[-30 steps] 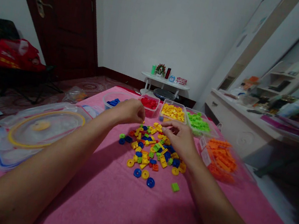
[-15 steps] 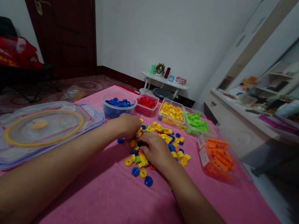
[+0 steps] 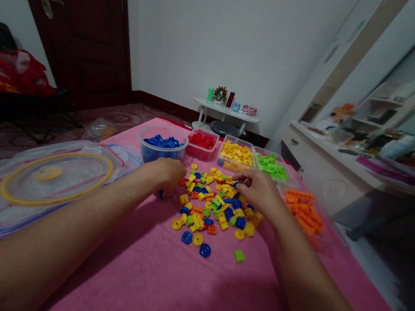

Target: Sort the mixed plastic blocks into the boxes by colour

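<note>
A loose pile of small toy building bricks (image 3: 219, 202) in yellow, blue, green, orange and red lies on a pink cloth (image 3: 169, 287). At the pile's left edge, my left hand (image 3: 170, 174) is closed with its fingers pointing down. A dark blue piece (image 3: 160, 194) shows under its fingertips. Over the pile's far right side, my right hand (image 3: 259, 190) pinches a small blue piece (image 3: 237, 185) between thumb and fingers. Several blue and yellow wheel-like discs (image 3: 205, 250) and a green square piece (image 3: 239, 256) lie at the near edge.
Behind the pile stand a round tub of blue pieces (image 3: 162, 142) and boxes of red (image 3: 202, 141), yellow (image 3: 237, 154) and green pieces (image 3: 271, 166). Orange bricks (image 3: 303, 211) fill a box at the right. Stacked clear lids (image 3: 56, 178) lie at the left.
My hands have moved apart from the middle of the pile, the left one leftward and the right one rightward and away from me. More bricks are uncovered between them, including the green square piece.
</note>
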Tool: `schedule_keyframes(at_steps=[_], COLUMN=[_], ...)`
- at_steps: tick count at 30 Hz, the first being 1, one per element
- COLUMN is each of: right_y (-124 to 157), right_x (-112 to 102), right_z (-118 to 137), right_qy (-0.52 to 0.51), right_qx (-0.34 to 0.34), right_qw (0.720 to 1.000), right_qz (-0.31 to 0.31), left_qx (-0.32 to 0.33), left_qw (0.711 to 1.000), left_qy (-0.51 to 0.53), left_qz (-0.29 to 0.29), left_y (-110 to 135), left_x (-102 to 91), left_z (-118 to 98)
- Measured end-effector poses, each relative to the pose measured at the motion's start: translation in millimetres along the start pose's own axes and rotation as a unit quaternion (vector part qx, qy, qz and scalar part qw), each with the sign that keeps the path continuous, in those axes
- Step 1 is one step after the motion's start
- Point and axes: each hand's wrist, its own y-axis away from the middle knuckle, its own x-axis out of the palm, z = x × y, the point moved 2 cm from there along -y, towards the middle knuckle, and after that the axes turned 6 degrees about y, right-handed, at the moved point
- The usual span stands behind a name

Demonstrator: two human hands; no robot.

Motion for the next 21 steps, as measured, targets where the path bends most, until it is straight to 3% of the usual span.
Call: schedule_keyframes(at_steps=[5,7,10,13,18,21], right_y=[4,5,5,5,8,8], right_x=[8,11,12,12,15,15], right_z=[-22,-22,-20,-17,-14,-11], right_qy=[0.035,0.042,0.048,0.048,0.073,0.060], right_qx=[0.017,0.014,0.016,0.009,0.000,0.012], right_qw=[0.982,0.979,0.979,0.975,0.969,0.973], right_qz=[0.185,0.200,0.199,0.217,0.235,0.223], left_qx=[0.030,0.073,0.123,0.124,0.064,0.049], left_qw=[0.998,0.988,0.949,0.882,0.697,0.617], left_qy=[0.043,0.122,0.274,0.448,0.713,0.781], left_qz=[-0.039,-0.059,-0.092,-0.073,0.031,0.083], left_y=[-6,-11,-18,-20,-24,-28], left_x=[2.2,2.3,2.2,4.3,10.2,14.3], left_z=[8,11,8,-4,-22,-25])
